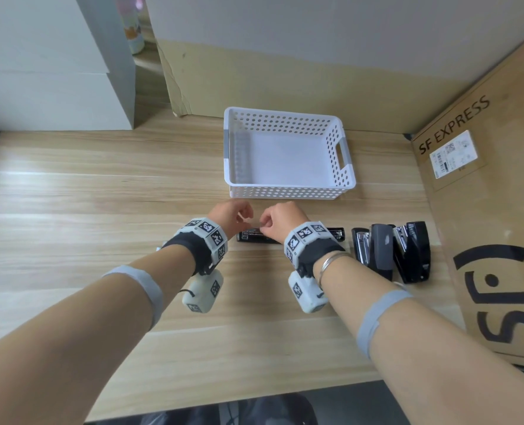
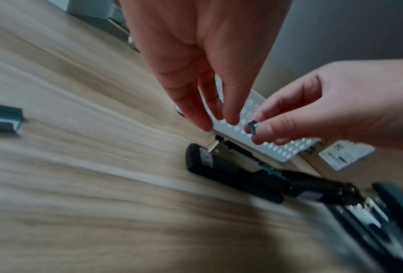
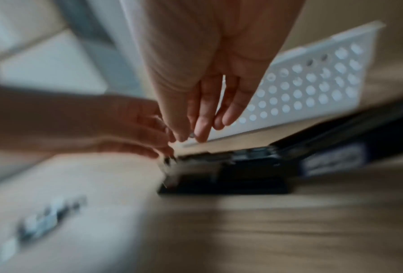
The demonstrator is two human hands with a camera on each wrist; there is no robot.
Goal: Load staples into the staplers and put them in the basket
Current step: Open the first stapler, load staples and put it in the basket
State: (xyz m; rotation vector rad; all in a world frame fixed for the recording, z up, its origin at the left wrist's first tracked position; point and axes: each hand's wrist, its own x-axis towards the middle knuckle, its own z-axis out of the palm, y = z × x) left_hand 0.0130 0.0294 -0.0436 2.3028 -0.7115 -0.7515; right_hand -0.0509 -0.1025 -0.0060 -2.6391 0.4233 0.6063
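Observation:
A black stapler (image 1: 251, 236) lies opened flat on the wooden table, its metal magazine facing up, just in front of the white perforated basket (image 1: 285, 193). Both hands hover over its left end. My right hand (image 1: 269, 223) pinches a short strip of staples (image 2: 252, 127) between thumb and fingertips, a little above the magazine (image 2: 230, 162). My left hand (image 2: 219, 123) points its fairly straight fingers down at the magazine's front tip (image 2: 213, 146), with nothing seen between them. The right wrist view is blurred; there the right hand (image 3: 191, 136) holds the small strip (image 3: 192, 135) over the stapler (image 3: 230, 166).
Three more black staplers (image 1: 383, 253) stand side by side to the right of the open one. A big cardboard box (image 1: 484, 210) walls off the right side. Loose staple strips (image 2: 1, 118) lie on the table to the left. The basket holds nothing.

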